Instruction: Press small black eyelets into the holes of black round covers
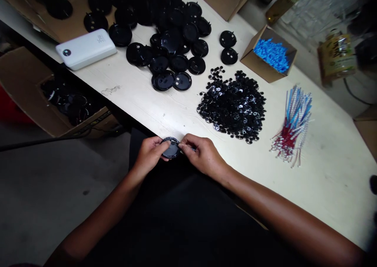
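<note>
My left hand (150, 152) is closed on a round black plastic cap (171, 150), its thumb lying across the cap's face. The cap is held just off the table's near edge, above my lap. At the cap's right rim is my right hand (200, 151), thumb and fingers pinched together; whatever they hold, if anything, is too small to make out. Beyond my hands lies a heap of small black discs (235, 106). Farther back, many more black caps (176, 63) with holes and small prongs are piled on the table.
A white power bank (86, 49) rests at the table's left edge. On the right are a cardboard box of blue pieces (271, 55) and a bundle of blue, white and red wires (291, 127). An open carton (38, 114) stands below the table at left.
</note>
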### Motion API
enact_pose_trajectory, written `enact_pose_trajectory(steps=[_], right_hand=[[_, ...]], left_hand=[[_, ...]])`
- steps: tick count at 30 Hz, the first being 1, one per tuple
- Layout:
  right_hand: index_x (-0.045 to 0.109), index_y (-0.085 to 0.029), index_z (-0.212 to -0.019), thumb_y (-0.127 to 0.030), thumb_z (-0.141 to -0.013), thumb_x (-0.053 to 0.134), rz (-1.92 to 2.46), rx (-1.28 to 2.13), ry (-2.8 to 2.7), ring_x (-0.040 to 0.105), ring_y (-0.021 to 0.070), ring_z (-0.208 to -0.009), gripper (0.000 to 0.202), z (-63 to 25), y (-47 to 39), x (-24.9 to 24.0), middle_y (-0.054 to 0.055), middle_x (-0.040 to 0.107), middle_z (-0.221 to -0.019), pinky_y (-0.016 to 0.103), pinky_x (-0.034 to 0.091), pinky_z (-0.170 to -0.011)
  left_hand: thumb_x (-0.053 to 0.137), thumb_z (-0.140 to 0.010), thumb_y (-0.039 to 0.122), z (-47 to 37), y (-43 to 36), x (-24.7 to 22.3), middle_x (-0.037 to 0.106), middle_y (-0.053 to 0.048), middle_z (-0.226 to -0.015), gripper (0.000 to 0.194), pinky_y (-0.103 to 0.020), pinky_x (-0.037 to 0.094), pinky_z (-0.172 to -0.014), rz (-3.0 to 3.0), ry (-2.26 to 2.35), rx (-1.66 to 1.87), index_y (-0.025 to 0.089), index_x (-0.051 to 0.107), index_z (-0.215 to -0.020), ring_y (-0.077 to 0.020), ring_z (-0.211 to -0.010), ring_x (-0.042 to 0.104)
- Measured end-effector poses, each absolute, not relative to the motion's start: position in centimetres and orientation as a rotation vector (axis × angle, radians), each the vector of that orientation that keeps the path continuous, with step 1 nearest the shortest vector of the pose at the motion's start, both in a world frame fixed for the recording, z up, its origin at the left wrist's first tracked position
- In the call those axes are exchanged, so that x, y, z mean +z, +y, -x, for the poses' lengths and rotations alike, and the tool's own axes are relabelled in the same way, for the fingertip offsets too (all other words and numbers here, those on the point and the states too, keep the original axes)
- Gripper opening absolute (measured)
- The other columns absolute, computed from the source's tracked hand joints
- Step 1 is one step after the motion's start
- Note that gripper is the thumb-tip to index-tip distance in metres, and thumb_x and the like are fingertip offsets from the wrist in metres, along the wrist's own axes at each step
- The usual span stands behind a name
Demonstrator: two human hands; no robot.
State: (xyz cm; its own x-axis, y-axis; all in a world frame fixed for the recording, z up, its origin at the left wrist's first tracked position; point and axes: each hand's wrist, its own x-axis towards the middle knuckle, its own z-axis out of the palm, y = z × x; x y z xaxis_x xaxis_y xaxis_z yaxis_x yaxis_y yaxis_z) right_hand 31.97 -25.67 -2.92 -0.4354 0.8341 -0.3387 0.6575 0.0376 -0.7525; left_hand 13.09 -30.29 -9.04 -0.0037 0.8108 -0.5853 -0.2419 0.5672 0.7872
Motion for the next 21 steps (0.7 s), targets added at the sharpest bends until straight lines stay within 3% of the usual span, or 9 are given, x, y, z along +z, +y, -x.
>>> enact_pose_trajectory(steps=[21], right_hand=[[0.061,-0.022,-0.080,-0.025,-0.096,0.061,1.624,1.382,-2.119,0.047,0.0131,-0.060,0.016,-31.4,-25.3,-2.5,-0.004,0.055,-0.064,0.026,0.032,-0.060]], left_hand=[[0.079,-0.079,0.045,-12.7,-30.3,-10.2,0.076,-0.005,-0.069,0.031,-0.026,0.058,-0.047,-0.548,1.316,0.880,0.015,0.075,-0.077,-0.0193,-0.056,0.071]])
